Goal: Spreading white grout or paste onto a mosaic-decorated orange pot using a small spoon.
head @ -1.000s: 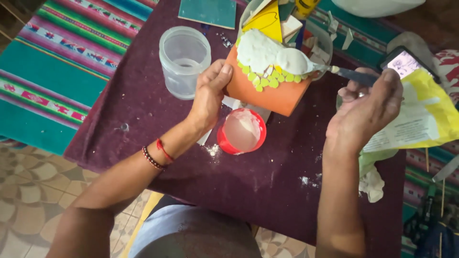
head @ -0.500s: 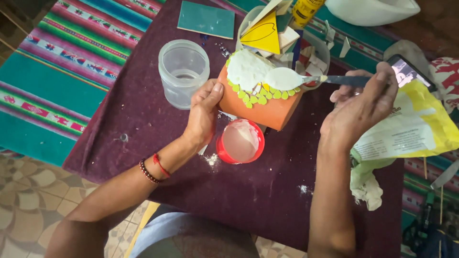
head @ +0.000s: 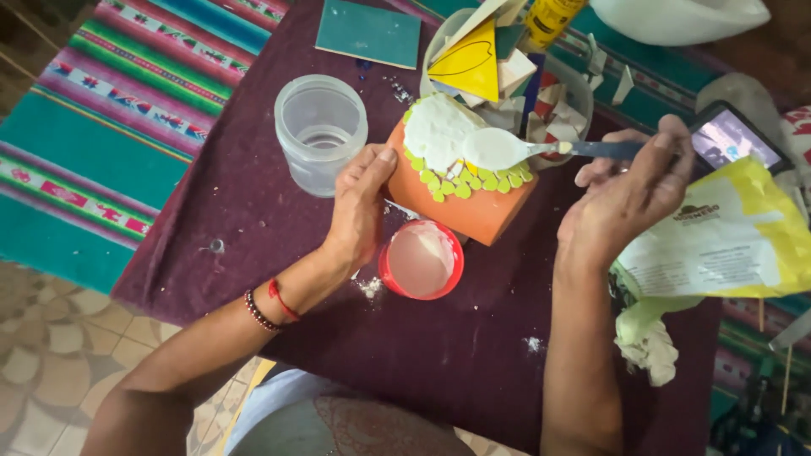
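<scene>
Terracotta pot (head: 473, 211) tilted over the maroon table (head: 473, 338), left hand (head: 359, 207) clasped round its left side. Right hand (head: 629, 198) pinches a palette knife (head: 541, 149), its blade loaded with white paste and laid on the pot's white patch, just above a band of yellow-green mosaic chips. Right of that hand lies a crumpled yellow-and-white paper bag (head: 735, 241). A red tub (head: 421, 259) of paste sits just near the pot; clear plastic jar (head: 321, 131) at far left.
</scene>
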